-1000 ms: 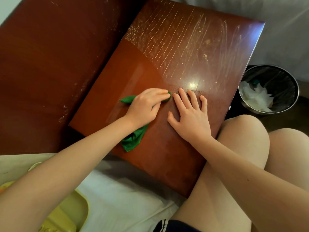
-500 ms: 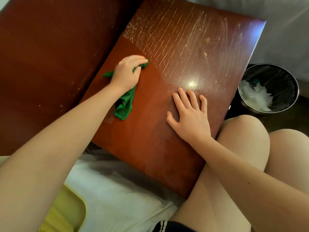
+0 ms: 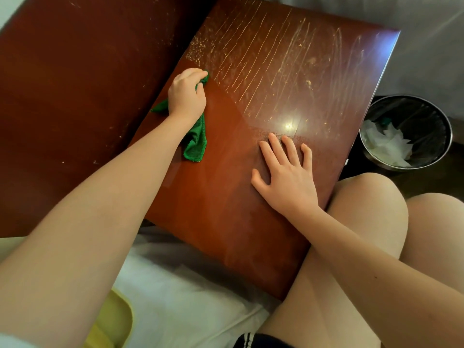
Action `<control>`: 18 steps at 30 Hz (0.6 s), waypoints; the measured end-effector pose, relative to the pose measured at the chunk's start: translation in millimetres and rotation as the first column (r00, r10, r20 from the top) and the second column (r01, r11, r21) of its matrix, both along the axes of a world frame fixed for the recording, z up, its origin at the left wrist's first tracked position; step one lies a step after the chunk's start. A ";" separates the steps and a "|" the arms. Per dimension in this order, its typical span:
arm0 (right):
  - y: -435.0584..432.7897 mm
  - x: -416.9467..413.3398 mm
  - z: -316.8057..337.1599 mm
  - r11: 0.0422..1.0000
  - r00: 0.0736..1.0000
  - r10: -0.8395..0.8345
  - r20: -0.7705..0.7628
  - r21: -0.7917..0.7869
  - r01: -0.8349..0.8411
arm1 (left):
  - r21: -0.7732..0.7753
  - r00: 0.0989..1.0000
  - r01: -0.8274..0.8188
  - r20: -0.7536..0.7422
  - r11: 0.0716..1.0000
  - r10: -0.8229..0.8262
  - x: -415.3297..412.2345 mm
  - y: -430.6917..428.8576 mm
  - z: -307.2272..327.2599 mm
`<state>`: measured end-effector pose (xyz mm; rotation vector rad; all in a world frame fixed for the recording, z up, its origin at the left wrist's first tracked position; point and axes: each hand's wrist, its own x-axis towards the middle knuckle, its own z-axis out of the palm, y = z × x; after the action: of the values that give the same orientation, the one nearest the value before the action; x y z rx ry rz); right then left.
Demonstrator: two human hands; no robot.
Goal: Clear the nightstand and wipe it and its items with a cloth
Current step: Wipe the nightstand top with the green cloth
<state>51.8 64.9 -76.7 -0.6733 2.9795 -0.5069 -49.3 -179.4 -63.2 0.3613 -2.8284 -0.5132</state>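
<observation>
The nightstand (image 3: 288, 71) has a glossy red-brown top; its far half is streaked with dusty wipe marks, its near half looks smooth. My left hand (image 3: 187, 94) grips a green cloth (image 3: 195, 143) and presses it on the top near the left edge. A tail of the cloth trails back under my wrist. My right hand (image 3: 286, 177) lies flat on the top with fingers spread, near the right edge. Nothing else stands on the nightstand.
A dark wooden headboard panel (image 3: 75, 96) runs along the nightstand's left side. A round bin (image 3: 406, 131) with a black liner and white tissues stands to the right. White bedding (image 3: 180, 297) and a yellow tray (image 3: 113, 320) lie near me; my bare knees are at right.
My left hand has swept the cloth from the middle of the top, beside my right hand, to the left edge and slightly farther away. My right hand has stayed flat in place.
</observation>
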 end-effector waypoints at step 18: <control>0.1 0.3 -0.9 1.000 1.000 0.000 -0.025 -0.005 0.000 | 0.010 0.915 0.403 -0.004 0.915 -0.403 64.6 54.2 -1.9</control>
<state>52.1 65.0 -77.5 -0.6854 3.0026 -0.5102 15.3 -125.2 -65.1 -0.2329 -2.9035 -0.6048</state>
